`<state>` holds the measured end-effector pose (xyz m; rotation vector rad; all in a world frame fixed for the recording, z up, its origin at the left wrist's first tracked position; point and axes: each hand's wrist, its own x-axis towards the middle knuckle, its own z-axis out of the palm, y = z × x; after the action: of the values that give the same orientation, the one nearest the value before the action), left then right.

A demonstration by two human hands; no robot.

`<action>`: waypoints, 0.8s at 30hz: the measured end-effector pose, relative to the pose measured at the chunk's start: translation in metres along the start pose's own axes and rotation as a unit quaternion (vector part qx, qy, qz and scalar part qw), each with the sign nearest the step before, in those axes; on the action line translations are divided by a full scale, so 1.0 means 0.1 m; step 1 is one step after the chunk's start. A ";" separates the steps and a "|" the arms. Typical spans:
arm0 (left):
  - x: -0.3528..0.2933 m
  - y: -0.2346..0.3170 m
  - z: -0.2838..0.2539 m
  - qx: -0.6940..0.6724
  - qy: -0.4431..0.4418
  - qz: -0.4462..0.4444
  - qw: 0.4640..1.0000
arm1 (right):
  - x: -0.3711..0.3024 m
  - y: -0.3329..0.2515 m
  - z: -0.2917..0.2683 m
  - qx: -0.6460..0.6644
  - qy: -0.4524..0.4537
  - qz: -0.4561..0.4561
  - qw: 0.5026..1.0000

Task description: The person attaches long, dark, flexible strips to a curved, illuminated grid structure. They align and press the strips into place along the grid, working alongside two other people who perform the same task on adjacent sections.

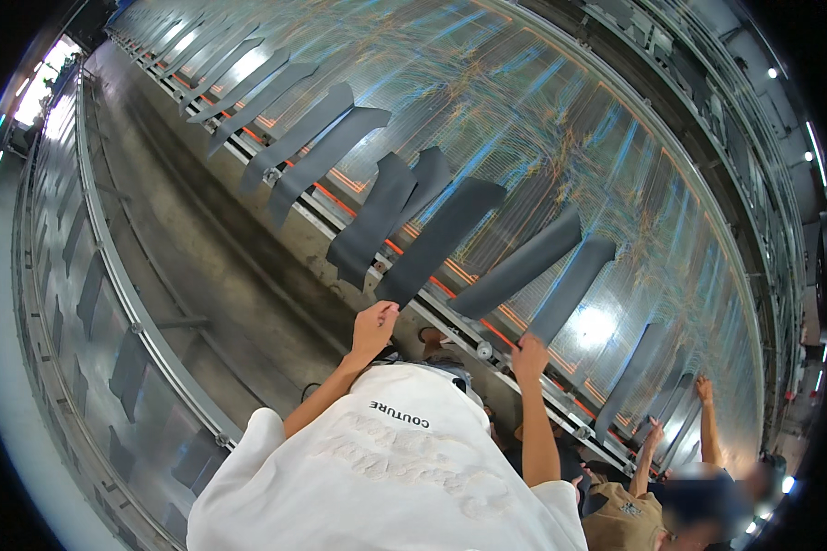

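Right hand (530,358) pinches the grey strip (574,289) ahead; left hand (374,332) bunches at a darker strip (443,237), hold unclear. Light, even tension should suit both.

The strips (443,241) look matt and smooth, the tabletop (593,326) glossy, the rail (114,268) metallic, the shirt (340,496) matt cloth.

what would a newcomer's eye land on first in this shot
Likely the long shiny table, streaked with orange and blue lines, sweeping from upper left to lower right. Next, the dark grey strips slanting along its near edge, and the left hand and right hand at the lower ends of two, near the middle.
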<state>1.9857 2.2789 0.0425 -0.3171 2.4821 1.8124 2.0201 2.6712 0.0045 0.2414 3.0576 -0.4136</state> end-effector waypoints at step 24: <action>-1.08 -0.61 -1.39 -0.056 0.037 -0.028 0.997 | 0.27 -3.54 0.00 0.319 0.083 -0.238 0.914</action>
<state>2.1144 2.1441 0.0457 -0.4614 2.3968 1.9552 1.9365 2.3379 0.0953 -0.4941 2.9938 -1.4838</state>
